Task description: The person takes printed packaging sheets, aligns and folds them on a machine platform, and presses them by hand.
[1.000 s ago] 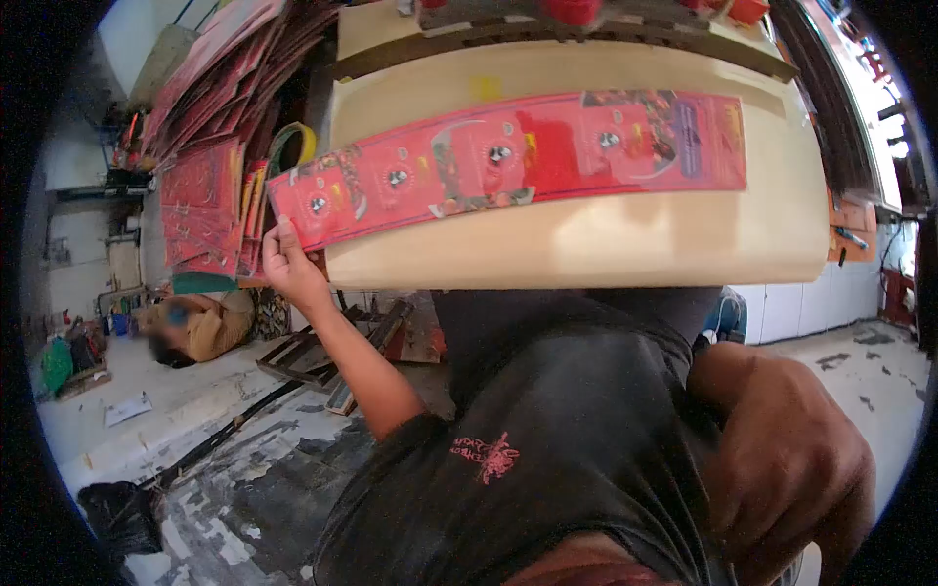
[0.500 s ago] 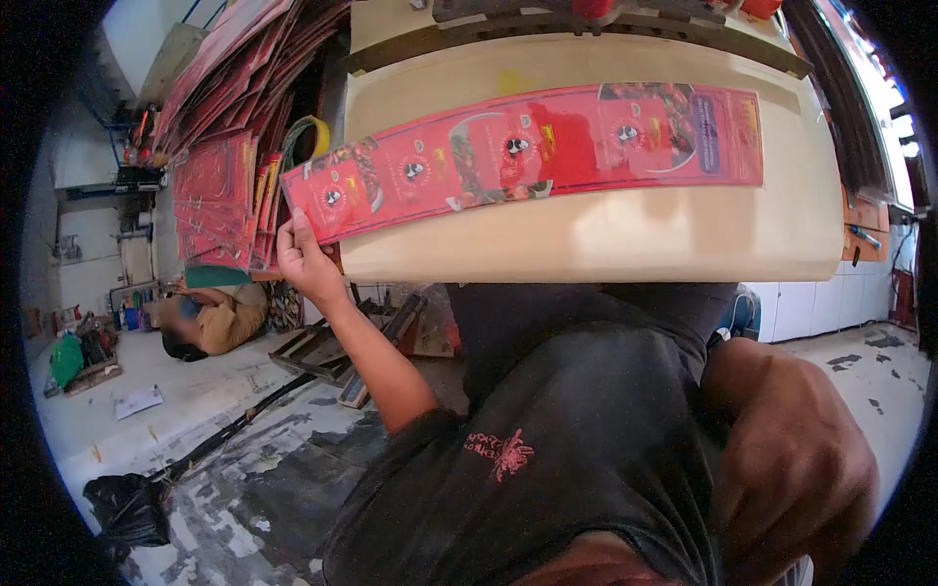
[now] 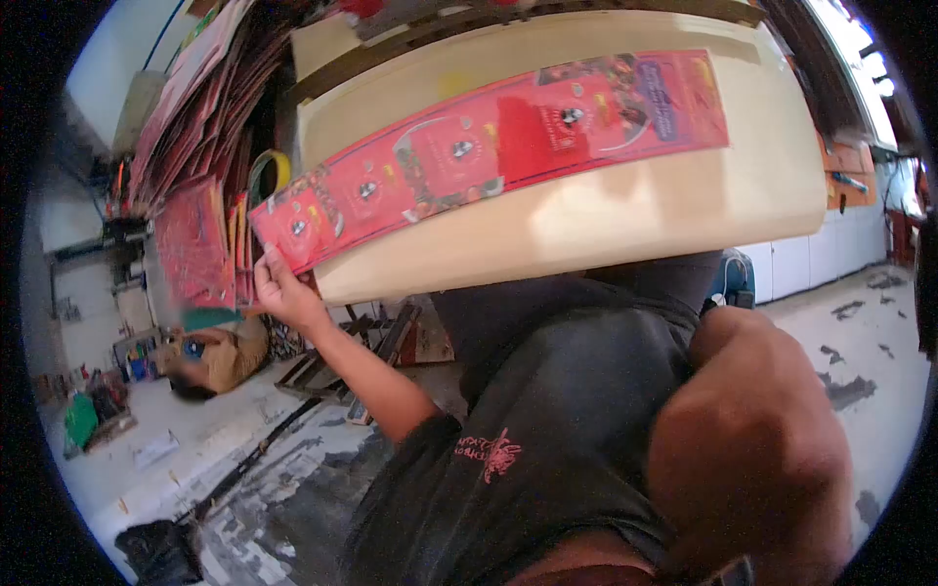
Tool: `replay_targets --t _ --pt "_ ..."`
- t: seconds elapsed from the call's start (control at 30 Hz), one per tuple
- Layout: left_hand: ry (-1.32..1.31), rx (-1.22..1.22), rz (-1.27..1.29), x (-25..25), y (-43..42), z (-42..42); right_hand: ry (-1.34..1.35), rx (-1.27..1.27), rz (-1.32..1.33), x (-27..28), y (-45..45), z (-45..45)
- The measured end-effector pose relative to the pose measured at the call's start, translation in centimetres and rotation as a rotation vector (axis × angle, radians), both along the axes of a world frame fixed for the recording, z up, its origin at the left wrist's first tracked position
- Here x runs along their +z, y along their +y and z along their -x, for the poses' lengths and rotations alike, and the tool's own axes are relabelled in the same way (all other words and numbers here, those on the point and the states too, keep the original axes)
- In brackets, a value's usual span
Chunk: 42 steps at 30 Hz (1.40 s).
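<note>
A long red printed strip with several small round logos lies across the cream-coloured work surface. My left hand pinches the strip's near left corner between thumb and fingers. Close to the camera at the lower right is my right hand, large and blurred, away from the strip. Its fingers are hidden, so what it holds, if anything, does not show.
Stacks of red printed sheets stand left of the surface, beside a yellow tape roll. A dark metal bar crosses the far side. Another person is low at the left, near a black bag.
The view has tilted, so the surface and strip now slant more. My left hand keeps its hold on the corner. My right hand appears slightly further left and more blurred.
</note>
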<state>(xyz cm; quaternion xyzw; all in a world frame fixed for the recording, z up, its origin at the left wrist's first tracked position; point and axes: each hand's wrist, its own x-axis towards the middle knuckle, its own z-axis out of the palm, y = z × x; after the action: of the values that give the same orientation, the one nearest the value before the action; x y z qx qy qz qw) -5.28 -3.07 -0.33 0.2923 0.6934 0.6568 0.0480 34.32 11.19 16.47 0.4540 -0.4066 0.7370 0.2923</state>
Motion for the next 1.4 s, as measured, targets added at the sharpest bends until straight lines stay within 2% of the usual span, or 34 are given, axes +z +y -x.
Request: replay_targets --t 0.17,0.23,0.3,0.33,0.4,0.43,0.5,0.57,0.63,0.67,0.77,0.8,0.83,0.87,0.9,0.97,1.03,1.1,1.17,1.23,1.3,1.37,1.4 --pt "0.043 0.02 0.053 0.2 -0.1 0.2 -0.021 -0.04 0.002 -0.1 0.2 -0.2" --pt "0.081 0.027 -0.019 0.4 0.0 -0.1 -0.033 -0.013 0.011 -0.1 0.3 0.1" --pt "-0.015 0.028 0.05 -0.1 -0.3 0.7 -0.058 0.041 0.027 -0.1 0.3 0.5" --pt "0.118 0.059 0.051 0.3 0.3 0.0 -0.066 0.075 0.038 -0.2 0.5 0.9" --pt "0.042 0.028 0.011 0.3 0.5 -0.1 -0.08 0.193 0.04 -0.2 0.9 1.8" --pt "-0.032 -0.001 -0.029 0.3 0.3 -0.1 -0.086 0.284 0.007 -0.3 0.8 2.4" --pt "0.021 0.06 0.069 0.4 -0.1 0.0 -0.039 0.369 -0.122 -0.8 -0.2 3.2" --pt "0.114 0.057 0.033 0.6 0.4 -0.5 0.133 -0.106 0.181 -0.1 -2.5 5.0" --pt "0.102 0.073 0.011 0.4 0.4 0.0 0.215 -0.327 0.33 -0.2 -1.7 4.3" --pt "0.087 0.062 0.011 0.1 0.1 0.0 -0.07 -0.306 -0.072 -0.8 0.6 1.5" --pt "0.035 0.12 0.048 -0.3 -0.1 0.4 -0.464 -0.288 -0.726 -1.6 3.5 -1.4" --pt "0.117 0.148 0.019 -0.5 0.4 0.4 -0.582 -0.395 -0.728 -2.3 3.0 -2.3" --pt "0.078 0.093 -0.041 -2.1 -0.3 2.1 -0.656 -0.517 -0.737 -3.4 2.8 -3.2" --pt "-0.009 0.049 0.036 -0.9 -0.6 1.2 -0.737 -0.631 -0.744 -4.4 2.5 -4.0" --pt "0.033 0.055 0.035 -1.3 -0.6 1.7 -0.766 -0.754 -0.761 -5.2 2.7 -4.7" --pt "0.17 0.046 0.017 -0.9 -0.1 1.0 -1.148 -1.207 -0.759 -5.0 3.1 -6.4" --pt "-0.009 0.008 0.025 -0.9 -0.6 1.5 -1.429 -1.576 -0.445 -6.3 4.1 -7.3" --pt "0.063 0.048 0.031 -0.6 -0.2 0.7 -1.53 -1.91 -0.338 -6.9 6.1 -7.9" --pt "0.098 0.044 0.072 -0.8 -0.6 1.2 -1.409 -2.163 -0.274 -8.9 7.8 -8.5" --pt "0.064 0.049 0.051 -0.9 -0.6 1.1 -1.493 -2.183 -0.381 -10.3 8.9 -9.3" --pt "0.033 0.059 0.034 -1.0 -0.7 1.1 -1.472 -2.055 -0.274 -11.8 9.4 -9.4" --pt "0.041 0.056 0.07 -1.0 -0.9 1.4 -1.479 -1.99 -0.314 -12.4 9.5 -9.4" --pt "0.017 0.035 0.043 -1.0 -0.9 1.5 -1.494 -1.935 -0.202 -12.5 9.5 -9.2"
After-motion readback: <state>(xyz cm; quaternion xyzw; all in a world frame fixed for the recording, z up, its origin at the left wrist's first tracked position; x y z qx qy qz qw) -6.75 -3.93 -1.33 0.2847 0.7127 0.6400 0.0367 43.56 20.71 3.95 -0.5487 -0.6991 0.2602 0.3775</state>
